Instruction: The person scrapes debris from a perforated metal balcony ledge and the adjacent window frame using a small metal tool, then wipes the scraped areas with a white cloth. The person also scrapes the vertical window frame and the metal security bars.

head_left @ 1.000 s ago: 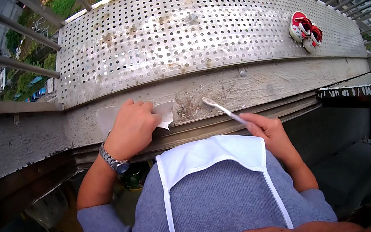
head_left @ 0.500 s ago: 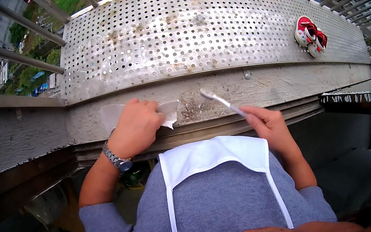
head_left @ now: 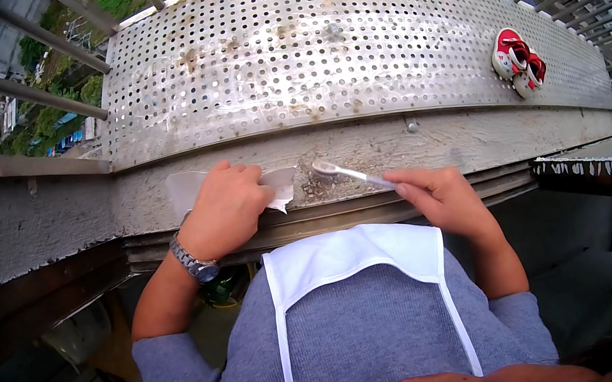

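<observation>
left hand [head_left: 229,209] gripping white sheet [head_left: 185,191] | right hand [head_left: 442,196] gripping toothbrush [head_left: 357,175], head [head_left: 324,168] between hands

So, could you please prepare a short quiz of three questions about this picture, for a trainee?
1. Which hand holds the slim white toothbrush?

2. True or false: the small red-and-white shoes rest on the flat, silvery perforated metal panel.

3. The left hand grips:
a) a blue sponge
b) a thin white sheet
c) a metal cup

Key:
1. The right hand.
2. True.
3. b.
</observation>
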A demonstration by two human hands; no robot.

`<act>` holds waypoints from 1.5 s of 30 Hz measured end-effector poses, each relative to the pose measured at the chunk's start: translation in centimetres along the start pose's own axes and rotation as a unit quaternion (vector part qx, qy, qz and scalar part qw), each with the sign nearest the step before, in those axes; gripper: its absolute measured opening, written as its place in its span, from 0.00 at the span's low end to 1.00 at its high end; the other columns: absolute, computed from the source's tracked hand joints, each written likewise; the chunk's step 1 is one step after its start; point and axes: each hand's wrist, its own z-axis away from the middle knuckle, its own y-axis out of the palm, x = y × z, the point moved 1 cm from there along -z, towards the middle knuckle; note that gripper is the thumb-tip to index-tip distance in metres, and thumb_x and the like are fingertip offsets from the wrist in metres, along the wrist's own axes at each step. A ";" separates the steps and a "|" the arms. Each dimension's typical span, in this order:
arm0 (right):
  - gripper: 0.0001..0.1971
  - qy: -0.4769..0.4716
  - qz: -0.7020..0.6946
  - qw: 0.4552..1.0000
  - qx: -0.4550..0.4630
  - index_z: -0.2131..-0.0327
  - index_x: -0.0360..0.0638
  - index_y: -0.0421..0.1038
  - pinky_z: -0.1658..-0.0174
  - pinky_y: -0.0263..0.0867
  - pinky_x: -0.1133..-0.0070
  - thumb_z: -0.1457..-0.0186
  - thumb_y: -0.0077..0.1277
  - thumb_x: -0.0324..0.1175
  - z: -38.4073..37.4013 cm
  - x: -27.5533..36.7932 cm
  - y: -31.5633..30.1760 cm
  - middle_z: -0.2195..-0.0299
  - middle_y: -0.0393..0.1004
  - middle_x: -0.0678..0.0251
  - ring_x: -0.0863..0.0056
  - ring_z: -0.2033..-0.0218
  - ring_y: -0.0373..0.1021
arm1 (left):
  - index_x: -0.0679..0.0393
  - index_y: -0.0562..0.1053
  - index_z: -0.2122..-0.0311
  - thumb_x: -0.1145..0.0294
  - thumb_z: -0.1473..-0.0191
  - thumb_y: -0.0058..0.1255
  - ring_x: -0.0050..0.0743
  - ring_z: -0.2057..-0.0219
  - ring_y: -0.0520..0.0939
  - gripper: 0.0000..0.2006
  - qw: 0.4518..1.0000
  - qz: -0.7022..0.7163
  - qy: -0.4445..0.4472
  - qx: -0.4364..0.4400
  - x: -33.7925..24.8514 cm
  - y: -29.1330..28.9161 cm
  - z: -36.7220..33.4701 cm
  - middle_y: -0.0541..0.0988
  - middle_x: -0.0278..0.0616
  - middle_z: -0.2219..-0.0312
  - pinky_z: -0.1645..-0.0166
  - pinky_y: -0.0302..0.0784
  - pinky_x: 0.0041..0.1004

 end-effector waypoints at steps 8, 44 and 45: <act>0.13 -0.089 0.015 0.996 0.007 0.55 0.46 0.78 0.67 0.68 0.74 0.42 0.52 0.35 -5.6 -1.0 0.9 0.70 0.79 0.56 0.62 0.73 0.75 | 0.55 0.75 0.80 0.75 0.61 0.51 0.42 0.71 0.77 0.02 1.000 -0.006 -0.001 -0.010 -0.3 -0.3 0.0 0.74 0.43 0.77 0.63 0.67 0.37; 0.15 0.081 -0.054 0.987 -0.128 0.49 0.46 0.72 0.66 0.71 0.69 0.38 0.47 0.35 5.0 3.4 9.9 0.72 0.77 0.51 0.55 0.71 0.77 | 0.55 0.74 0.70 0.75 0.55 0.52 0.45 0.71 0.77 0.05 0.999 0.002 0.050 -0.007 -0.2 0.9 -0.8 0.75 0.44 0.74 0.66 0.68 0.40; 0.15 0.080 -0.069 0.985 -0.133 0.49 0.45 0.72 0.66 0.71 0.69 0.39 0.47 0.34 5.2 3.7 10.2 0.72 0.77 0.51 0.56 0.71 0.77 | 0.55 0.74 0.69 0.75 0.55 0.52 0.46 0.71 0.77 0.05 0.999 0.002 0.054 -0.002 -0.2 0.8 -0.9 0.75 0.44 0.74 0.66 0.68 0.40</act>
